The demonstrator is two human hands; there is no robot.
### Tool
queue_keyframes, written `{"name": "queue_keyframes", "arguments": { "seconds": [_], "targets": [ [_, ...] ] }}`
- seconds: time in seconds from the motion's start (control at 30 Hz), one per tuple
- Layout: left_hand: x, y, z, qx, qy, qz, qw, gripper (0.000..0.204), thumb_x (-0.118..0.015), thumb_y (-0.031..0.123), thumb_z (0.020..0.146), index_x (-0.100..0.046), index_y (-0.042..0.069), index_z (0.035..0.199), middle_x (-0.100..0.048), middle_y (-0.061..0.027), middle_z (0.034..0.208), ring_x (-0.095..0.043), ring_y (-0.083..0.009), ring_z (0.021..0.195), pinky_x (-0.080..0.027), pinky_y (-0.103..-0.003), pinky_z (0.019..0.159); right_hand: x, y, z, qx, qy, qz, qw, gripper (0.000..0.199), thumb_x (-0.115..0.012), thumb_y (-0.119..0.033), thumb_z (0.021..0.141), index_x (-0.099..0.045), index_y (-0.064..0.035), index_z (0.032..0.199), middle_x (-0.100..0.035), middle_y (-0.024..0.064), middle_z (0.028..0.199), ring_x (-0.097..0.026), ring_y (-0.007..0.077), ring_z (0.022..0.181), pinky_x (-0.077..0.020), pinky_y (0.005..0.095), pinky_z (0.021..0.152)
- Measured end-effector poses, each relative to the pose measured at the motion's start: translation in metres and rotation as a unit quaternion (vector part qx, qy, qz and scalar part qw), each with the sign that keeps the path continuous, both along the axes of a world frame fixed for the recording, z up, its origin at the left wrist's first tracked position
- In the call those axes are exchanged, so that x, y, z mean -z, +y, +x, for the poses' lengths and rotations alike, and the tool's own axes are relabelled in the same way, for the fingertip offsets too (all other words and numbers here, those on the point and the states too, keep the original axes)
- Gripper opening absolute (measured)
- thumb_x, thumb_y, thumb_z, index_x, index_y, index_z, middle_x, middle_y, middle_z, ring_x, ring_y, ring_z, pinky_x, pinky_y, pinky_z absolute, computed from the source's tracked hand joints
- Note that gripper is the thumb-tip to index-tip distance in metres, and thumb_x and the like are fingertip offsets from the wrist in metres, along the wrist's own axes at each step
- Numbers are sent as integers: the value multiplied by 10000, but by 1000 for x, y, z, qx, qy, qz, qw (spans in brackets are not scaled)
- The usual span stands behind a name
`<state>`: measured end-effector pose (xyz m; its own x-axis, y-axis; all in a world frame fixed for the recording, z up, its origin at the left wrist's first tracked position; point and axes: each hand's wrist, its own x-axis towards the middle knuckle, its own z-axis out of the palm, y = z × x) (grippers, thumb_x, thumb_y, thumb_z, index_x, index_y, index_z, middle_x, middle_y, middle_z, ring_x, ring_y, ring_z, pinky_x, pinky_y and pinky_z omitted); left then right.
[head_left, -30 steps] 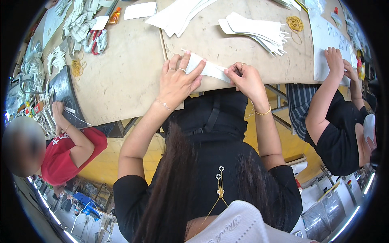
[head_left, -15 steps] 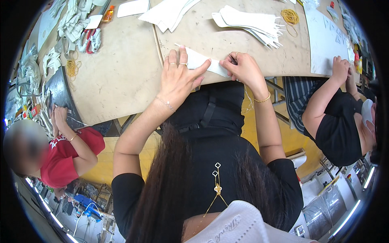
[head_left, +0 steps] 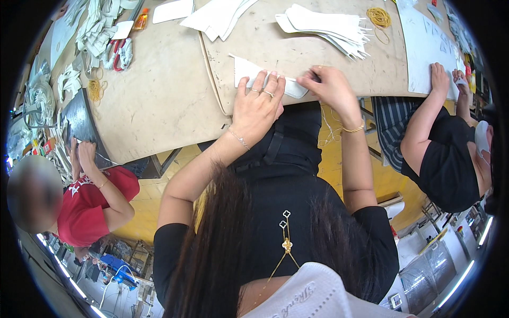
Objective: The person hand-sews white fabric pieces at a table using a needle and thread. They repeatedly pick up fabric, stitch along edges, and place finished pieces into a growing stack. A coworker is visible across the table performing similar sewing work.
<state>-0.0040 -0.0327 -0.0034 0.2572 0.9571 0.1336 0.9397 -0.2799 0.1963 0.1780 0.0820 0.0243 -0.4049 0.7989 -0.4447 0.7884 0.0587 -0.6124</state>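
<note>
White cut piece (head_left: pixel 249 71) flat on tan board (head_left: pixel 159 100), near front edge, pointed corner up-left, long side running right. Left hand (head_left: pixel 257 108) palm-down over lower middle of piece, fingers (head_left: pixel 265 85) spread slightly and pressed flat on it, rings on two of them, bracelet at wrist; nothing gripped, just pinned. Right hand (head_left: pixel 328 87) at right end of piece, fingertips bunched together and curled down onto edge; cannot tell whether pinching edge or only pressing, contact hidden under knuckles. Piece therefore under left fingers, sticking out past them up-left, right end beneath right fingertips. Further back on same board: fanned stack of white cut pieces (head_left: pixel 328 26), well apart from hands; second loose pile of white pieces (head_left: pixel 217 16) up-left of that. Yellow rubber bands (head_left: pixel 379 17) beyond stack. Large white sheet (head_left: pixel 424 47) to right, another person's hand (head_left: pixel 440 77) resting on it. Far left: red-handled scissors (head_left: pixel 119 53), tangle of white straps (head_left: pixel 95 26), person in red shirt (head_left: pixel 87 204) at board edge.
</note>
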Motion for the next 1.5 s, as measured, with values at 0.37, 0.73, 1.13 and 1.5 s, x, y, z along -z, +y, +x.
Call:
{"name": "queue_keyframes", "arguments": {
  "seconds": [0.37,0.73,1.13,1.5],
  "targets": [
    [-1,-2,-2,8,44,-16,999,569,-718,263,839,-563,187,1381,-584,-77,1350,-511,-256,1292,-363,-513,1036,2,-10,36,97,34,-8,995,369,-777,-319,838,-671,31,791,-606,154,624,-562,202,561,-482,344,606],
    [-7,4,7,4,49,-11,999,534,-729,350,846,-581,356,1359,-589,-111,1253,-528,-302,1204,-366,-542,970,1,-16,28,71,-44,37,996,338,-763,-330,836,-693,0,851,-683,203,776,-672,375,735,-535,436,699],
    [-7,63,-3,153,-69,30,985,256,-649,156,900,-679,133,1153,-626,-37,1102,-587,-206,1085,-411,-395,929,20,26,15,-130,31,468,874,155,-755,-206,850,-630,-122,816,-591,13,759,-626,233,615,-485,337,520],
    [-6,95,-21,233,-47,-32,971,249,-666,227,891,-667,164,1132,-607,19,1325,-538,-182,1229,-378,-450,1027,20,4,17,-54,3,433,900,103,-761,-159,841,-714,-121,924,-628,18,805,-656,221,654,-514,333,555]
  ]
}}
